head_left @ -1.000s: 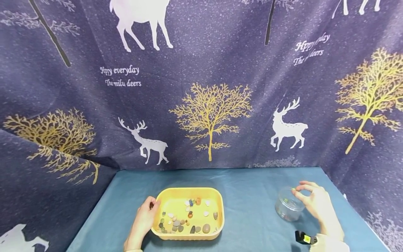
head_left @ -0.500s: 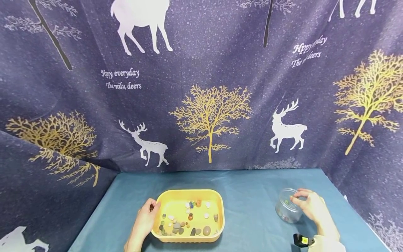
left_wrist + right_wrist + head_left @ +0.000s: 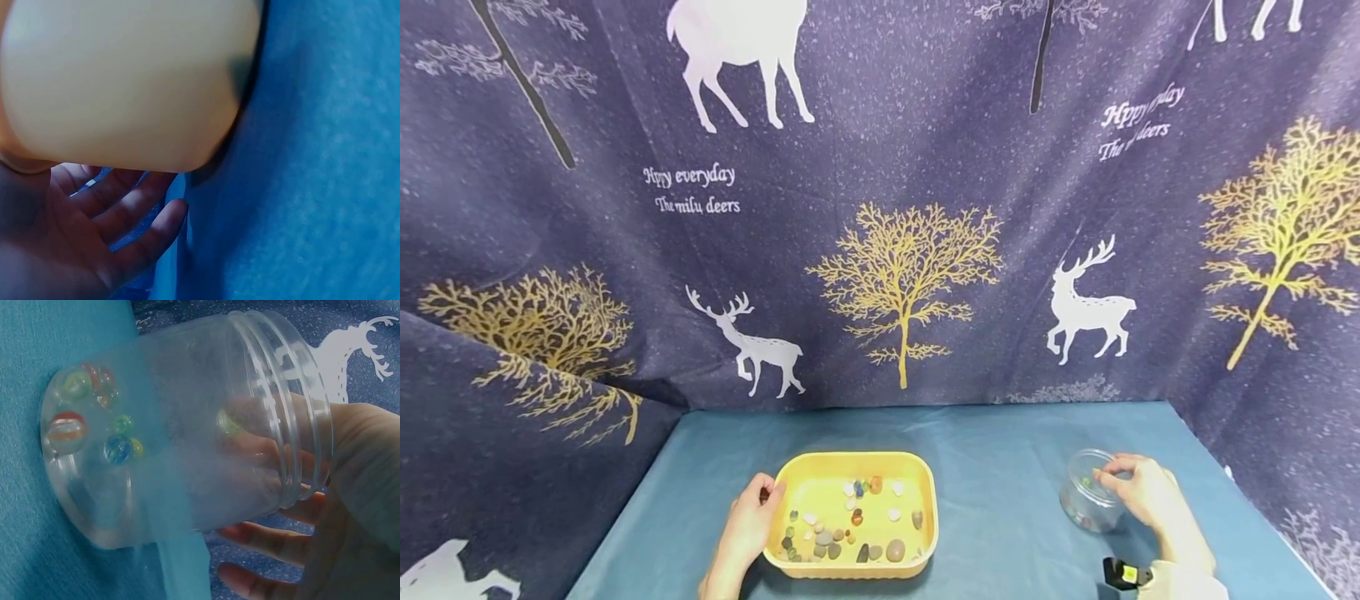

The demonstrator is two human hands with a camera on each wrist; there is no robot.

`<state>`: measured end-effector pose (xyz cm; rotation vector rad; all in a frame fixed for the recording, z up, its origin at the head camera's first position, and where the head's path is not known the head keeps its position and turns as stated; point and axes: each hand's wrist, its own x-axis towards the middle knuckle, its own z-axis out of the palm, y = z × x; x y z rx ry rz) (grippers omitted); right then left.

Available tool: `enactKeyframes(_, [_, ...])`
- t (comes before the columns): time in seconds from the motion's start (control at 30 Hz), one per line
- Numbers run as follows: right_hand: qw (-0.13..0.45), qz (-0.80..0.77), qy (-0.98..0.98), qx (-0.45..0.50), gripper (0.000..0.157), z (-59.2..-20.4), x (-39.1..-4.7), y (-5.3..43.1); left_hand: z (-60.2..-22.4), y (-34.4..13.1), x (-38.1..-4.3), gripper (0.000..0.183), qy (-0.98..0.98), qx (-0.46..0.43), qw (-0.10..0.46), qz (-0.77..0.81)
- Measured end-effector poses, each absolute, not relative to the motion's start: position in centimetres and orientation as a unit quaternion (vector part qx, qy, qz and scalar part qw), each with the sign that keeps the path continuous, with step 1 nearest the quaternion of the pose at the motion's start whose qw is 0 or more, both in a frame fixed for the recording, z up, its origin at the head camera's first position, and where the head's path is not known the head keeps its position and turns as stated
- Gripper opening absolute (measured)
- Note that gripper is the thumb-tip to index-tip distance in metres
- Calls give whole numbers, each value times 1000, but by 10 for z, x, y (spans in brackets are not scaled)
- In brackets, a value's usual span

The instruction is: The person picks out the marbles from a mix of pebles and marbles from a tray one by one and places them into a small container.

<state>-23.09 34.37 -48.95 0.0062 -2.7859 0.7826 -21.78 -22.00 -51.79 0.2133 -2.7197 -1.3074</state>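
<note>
My left hand (image 3: 748,517) grips the left rim of a yellow plastic tub (image 3: 850,571); in the left wrist view its fingers (image 3: 150,240) show behind the tub wall. Several small stones and coloured pieces lie inside the tub, such as a round brown pebble (image 3: 896,550). Over at the right, a clear plastic jar (image 3: 194,381) stands on the table. The right hand (image 3: 1150,500) reaches into its mouth, thumb and finger pinching a yellow-green marble (image 3: 228,423). Several glass marbles rest at the jar's bottom, among them a red-and-white one (image 3: 66,431) and a blue one (image 3: 118,449).
A teal cloth (image 3: 992,492) covers the table. Behind it and at both sides hangs a dark blue curtain (image 3: 917,150) printed with deer and trees. A black wrist strap piece with a yellow-green patch (image 3: 1127,573) sits at the right sleeve.
From above the jar's rim, my right hand has lowered its fingertips into the mouth with the marble. The left hand keeps its grip on the tub, which stays in place.
</note>
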Motion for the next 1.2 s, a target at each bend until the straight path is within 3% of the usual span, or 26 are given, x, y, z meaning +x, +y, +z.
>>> enactKeyframes(0.47, [139, 250, -958, -19, 37, -462, -220, 341, -522, -220, -220, 23, -899, 77, 58, -428])
enactKeyframes(0.87, [298, 269, -911, 88, 13, -439, -224, 293, -517, -220, -219, 19, -899, 74, 58, -428])
enactKeyframes(1.2, [278, 276, -901, 189, 11, -447, -240, 218, -521, -219, -221, 18, -900, 76, 68, -423])
